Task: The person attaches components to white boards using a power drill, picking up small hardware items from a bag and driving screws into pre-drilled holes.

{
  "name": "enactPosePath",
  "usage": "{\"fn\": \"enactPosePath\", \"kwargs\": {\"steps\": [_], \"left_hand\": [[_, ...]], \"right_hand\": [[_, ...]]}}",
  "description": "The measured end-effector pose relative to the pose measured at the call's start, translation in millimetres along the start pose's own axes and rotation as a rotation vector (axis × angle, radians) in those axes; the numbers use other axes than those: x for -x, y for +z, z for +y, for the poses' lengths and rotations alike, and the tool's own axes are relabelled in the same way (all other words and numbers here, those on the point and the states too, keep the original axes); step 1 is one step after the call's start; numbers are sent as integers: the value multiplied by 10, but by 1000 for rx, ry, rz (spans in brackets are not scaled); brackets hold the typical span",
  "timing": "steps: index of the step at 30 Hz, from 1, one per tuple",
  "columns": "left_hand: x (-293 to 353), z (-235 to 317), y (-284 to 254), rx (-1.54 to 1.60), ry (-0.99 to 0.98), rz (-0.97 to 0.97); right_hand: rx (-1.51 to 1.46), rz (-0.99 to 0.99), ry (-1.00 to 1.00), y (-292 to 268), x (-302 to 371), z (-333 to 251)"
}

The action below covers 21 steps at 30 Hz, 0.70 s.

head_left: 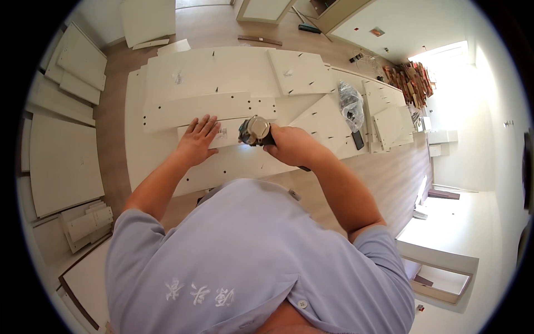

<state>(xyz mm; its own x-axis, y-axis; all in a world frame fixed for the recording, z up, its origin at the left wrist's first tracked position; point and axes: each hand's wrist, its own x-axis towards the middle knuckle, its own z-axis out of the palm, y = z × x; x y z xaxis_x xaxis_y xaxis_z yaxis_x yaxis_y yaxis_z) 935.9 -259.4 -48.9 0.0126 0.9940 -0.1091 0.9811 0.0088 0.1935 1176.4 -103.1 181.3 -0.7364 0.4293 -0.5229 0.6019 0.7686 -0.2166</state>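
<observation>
My left hand (196,143) lies flat with fingers spread on a narrow white panel (227,140), holding it down beside a small label. In my right hand (295,146) is a cordless drill (257,131), gripped by its handle. The drill's head stands over the right part of that panel, and a light glow shows below it. Its bit is hidden from this angle. Just beyond lies a long white board (200,110) with dark holes near its ends.
More white boards (181,67) with dark pegs cover the work surface. A clear plastic bag (351,106) and a black strip-like object (357,140) lie to the right. White panels (61,161) lean along the left, a broom (309,28) lies far off, and scrap wood (409,83) is piled far right.
</observation>
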Motion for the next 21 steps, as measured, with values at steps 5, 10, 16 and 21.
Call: {"fn": "enactPosePath", "kwargs": {"steps": [5, 10, 16, 21], "left_hand": [[2, 86, -85, 8, -56, -32], [-56, 235, -193, 19, -115, -68], [-179, 576, -135, 53, -311, -51], [-241, 1082, 66, 41, -497, 167]], "right_hand": [[-387, 190, -3, 116, 422, 545], [-853, 529, 37, 949, 699, 1579], [-421, 801, 165, 1541, 656, 2969], [-124, 754, 157, 1621, 267, 3946]]}}
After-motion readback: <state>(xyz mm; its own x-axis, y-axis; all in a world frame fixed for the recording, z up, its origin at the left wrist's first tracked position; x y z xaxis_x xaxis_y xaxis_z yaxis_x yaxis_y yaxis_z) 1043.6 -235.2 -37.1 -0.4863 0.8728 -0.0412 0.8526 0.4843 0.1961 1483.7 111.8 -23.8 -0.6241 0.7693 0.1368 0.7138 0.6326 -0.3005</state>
